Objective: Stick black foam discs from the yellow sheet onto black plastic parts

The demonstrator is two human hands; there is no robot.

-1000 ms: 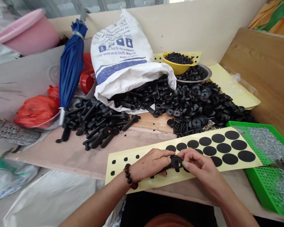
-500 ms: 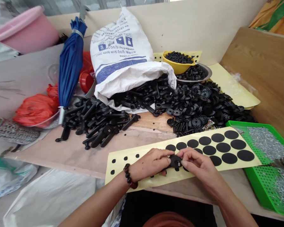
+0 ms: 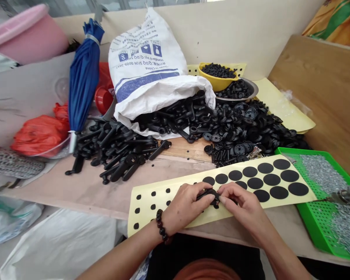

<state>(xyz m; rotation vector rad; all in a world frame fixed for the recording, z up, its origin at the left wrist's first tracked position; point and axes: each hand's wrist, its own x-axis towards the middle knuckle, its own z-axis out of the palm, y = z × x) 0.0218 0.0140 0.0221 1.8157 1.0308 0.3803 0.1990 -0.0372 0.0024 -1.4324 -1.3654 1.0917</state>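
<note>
A black plastic crank handle [image 3: 210, 193] is held over the yellow sheet in front of me. My left hand [image 3: 186, 205] grips it between thumb and fingers. The thumb and fingers of my right hand [image 3: 241, 202] pinch its right end; whether they hold a smaller piece as well is hidden. Under both hands lies the yellow backing sheet [image 3: 146, 217], with small black dots at its left and large black round stickers [image 3: 279, 192] at its right. My hands cover its middle.
Black crank handles [image 3: 119, 155] lie in a heap at left, before a white sack [image 3: 151, 85]. Round black parts [image 3: 247, 128] are piled behind the sheet. A yellow bowl [image 3: 218, 82] stands behind them. At right are a green tray [image 3: 312, 217] of screws and a power screwdriver [image 3: 345, 195].
The crank handle has been tilted, so its round face no longer points up at me. My fingers have shifted slightly around it. The whole view has moved a little.
</note>
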